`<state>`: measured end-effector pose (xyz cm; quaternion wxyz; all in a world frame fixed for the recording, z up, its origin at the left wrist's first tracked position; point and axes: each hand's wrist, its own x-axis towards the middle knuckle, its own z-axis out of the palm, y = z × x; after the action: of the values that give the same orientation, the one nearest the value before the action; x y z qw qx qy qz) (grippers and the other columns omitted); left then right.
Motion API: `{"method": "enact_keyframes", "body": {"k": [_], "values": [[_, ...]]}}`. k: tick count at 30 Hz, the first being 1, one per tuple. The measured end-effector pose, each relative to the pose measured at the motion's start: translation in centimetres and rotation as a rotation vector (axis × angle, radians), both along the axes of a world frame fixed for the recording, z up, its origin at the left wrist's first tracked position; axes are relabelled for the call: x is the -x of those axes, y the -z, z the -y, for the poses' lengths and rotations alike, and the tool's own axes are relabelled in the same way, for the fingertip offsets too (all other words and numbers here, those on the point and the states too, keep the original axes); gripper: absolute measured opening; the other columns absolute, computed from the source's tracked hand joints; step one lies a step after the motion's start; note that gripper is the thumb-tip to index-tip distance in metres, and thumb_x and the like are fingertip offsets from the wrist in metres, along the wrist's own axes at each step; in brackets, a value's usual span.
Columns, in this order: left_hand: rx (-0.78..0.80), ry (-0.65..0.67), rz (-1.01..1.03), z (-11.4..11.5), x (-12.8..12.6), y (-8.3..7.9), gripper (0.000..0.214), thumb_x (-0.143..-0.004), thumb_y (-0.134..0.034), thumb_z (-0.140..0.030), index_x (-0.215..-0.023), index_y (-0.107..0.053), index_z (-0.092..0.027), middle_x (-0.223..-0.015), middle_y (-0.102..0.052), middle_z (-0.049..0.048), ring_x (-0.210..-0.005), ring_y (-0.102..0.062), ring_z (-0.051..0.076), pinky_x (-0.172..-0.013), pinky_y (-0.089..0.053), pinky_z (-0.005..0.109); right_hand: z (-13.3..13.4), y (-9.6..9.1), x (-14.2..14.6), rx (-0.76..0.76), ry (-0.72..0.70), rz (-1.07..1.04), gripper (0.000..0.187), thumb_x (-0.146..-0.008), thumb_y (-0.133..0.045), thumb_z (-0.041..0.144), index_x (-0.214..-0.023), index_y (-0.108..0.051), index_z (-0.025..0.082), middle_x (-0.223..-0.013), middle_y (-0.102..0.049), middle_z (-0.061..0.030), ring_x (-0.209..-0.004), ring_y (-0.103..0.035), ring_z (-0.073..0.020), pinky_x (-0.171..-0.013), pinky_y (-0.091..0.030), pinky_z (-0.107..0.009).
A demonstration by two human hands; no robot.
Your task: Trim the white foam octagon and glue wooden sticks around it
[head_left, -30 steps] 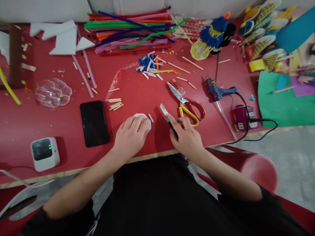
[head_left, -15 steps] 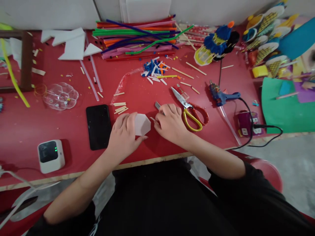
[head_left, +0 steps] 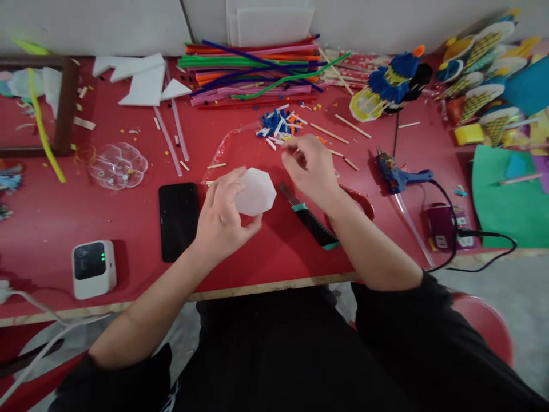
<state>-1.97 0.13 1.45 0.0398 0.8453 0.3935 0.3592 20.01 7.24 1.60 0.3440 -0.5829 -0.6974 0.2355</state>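
My left hand (head_left: 223,214) holds a flat white many-sided piece (head_left: 256,193), like foam board or card, by its left side, the thumb along its lower edge. Raised to the right of it is my right hand (head_left: 311,169), with thumb and forefinger curled towards each other; whatever lies between the tips is too small to make out. Beneath that hand and forearm a craft knife (head_left: 314,225) with a black and green handle rests on the table, blade towards the white piece. Just beyond the right fingertips is a heap of blue, white and orange scraps (head_left: 278,123).
A black phone (head_left: 178,222) lies left of my left hand. Scissors, mostly hidden, show a red handle (head_left: 363,205) behind my right forearm. Further right are a glue gun (head_left: 398,176) and its cord. Pipe cleaners (head_left: 253,71) are heaped at the back.
My right hand has let go of the craft knife and moved up towards the scraps. My left hand has moved slightly right and up with the white piece, showing more of its face.
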Motion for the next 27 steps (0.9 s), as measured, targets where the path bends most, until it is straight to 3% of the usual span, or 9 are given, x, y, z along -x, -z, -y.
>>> {"method": "enact_keyframes", "body": {"k": [2, 4, 9, 12, 15, 20, 24, 27], "values": [[0.012, 0.058, 0.04, -0.5, -0.3, 0.1, 0.077, -0.079, -0.076, -0.021, -0.136, -0.025, -0.025, -0.145, -0.051, 0.0234, -0.134, -0.055, 0.039, -0.102, -0.051, 0.06, 2.1, -0.2, 0.1, 0.22, -0.158, -0.317, 0.032, -0.094, -0.061, 0.051, -0.086, -0.065, 0.02, -0.072, -0.062, -0.0008, -0.06, -0.056, -0.0136, -0.059, -0.048, -0.029], [0.054, 0.109, 0.082, -0.8, -0.8, 0.2, 0.081, -0.08, -0.076, -0.022, -0.139, -0.02, -0.028, -0.151, -0.045, 0.0211, -0.141, -0.048, 0.037, -0.104, -0.051, 0.06, 3.7, -0.2, 0.1, 0.363, -0.242, -0.524, 0.04, -0.084, -0.071, 0.059, -0.08, -0.064, 0.02, -0.06, -0.056, 0.0041, -0.048, -0.049, -0.0092, -0.046, -0.04, -0.024], [0.228, 0.074, 0.383, -0.6, -1.8, 1.5, 0.108, -0.07, -0.087, -0.045, -0.147, -0.013, -0.032, -0.164, -0.02, 0.0208, -0.154, -0.022, 0.04, -0.114, -0.041, 0.064, 5.0, 0.5, -0.5, 0.301, -0.147, -0.758, 0.037, -0.076, -0.082, 0.054, -0.081, -0.067, 0.02, -0.058, -0.06, 0.0058, -0.045, -0.053, -0.0075, -0.043, -0.044, -0.022], [0.5, 0.081, 0.674, -0.4, -1.9, 2.5, 0.091, -0.076, -0.082, -0.051, -0.143, -0.022, -0.038, -0.153, -0.043, 0.0138, -0.139, -0.052, 0.033, -0.101, -0.056, 0.053, 5.2, 0.5, -0.7, 0.262, -0.143, -0.79, 0.034, -0.076, -0.084, 0.049, -0.084, -0.07, 0.02, -0.06, -0.065, 0.0044, -0.046, -0.059, -0.0091, -0.044, -0.05, -0.022], [0.69, 0.081, 0.798, -0.3, -1.8, 2.7, 0.071, -0.08, -0.081, -0.043, -0.136, -0.038, -0.033, -0.121, -0.069, 0.0064, -0.11, -0.071, 0.024, -0.089, -0.063, 0.043, 5.7, 0.3, -0.6, 0.26, -0.168, -0.766, 0.03, -0.077, -0.084, 0.044, -0.085, -0.071, 0.018, -0.059, -0.068, 0.003, -0.046, -0.062, -0.0106, -0.046, -0.053, -0.023], [0.681, -0.025, 0.877, -0.2, -1.6, 1.7, 0.044, -0.084, -0.077, -0.036, -0.122, -0.056, -0.026, -0.098, -0.075, 0.0032, -0.093, -0.076, 0.023, -0.072, -0.067, 0.035, 5.9, 0.3, -0.7, 0.225, -0.196, -0.721, 0.034, -0.076, -0.084, 0.046, -0.095, -0.071, 0.021, -0.07, -0.073, 0.0012, -0.054, -0.068, -0.0135, -0.055, -0.059, -0.029], [0.641, -0.093, 0.904, -0.5, -1.2, 1.4, 0.037, -0.088, -0.071, -0.035, -0.123, -0.061, -0.026, -0.099, -0.077, 0.0041, -0.087, -0.076, 0.022, -0.071, -0.068, 0.038, 5.6, 0.2, -1.2, 0.142, -0.197, -0.672, 0.061, -0.075, -0.081, 0.056, -0.128, -0.061, 0.032, -0.088, -0.075, 0.0003, -0.072, -0.073, -0.0201, -0.067, -0.063, -0.04], [0.583, -0.106, 0.872, -0.5, -1.1, 1.3, 0.038, -0.09, -0.07, -0.034, -0.126, -0.063, -0.027, -0.103, -0.077, 0.0042, -0.089, -0.077, 0.023, -0.074, -0.068, 0.039, 5.6, 0.2, -1.2, 0.07, -0.226, -0.616, 0.064, -0.077, -0.079, 0.058, -0.132, -0.061, 0.033, -0.094, -0.077, -0.0023, -0.082, -0.074, -0.0237, -0.073, -0.063, -0.043]]}}
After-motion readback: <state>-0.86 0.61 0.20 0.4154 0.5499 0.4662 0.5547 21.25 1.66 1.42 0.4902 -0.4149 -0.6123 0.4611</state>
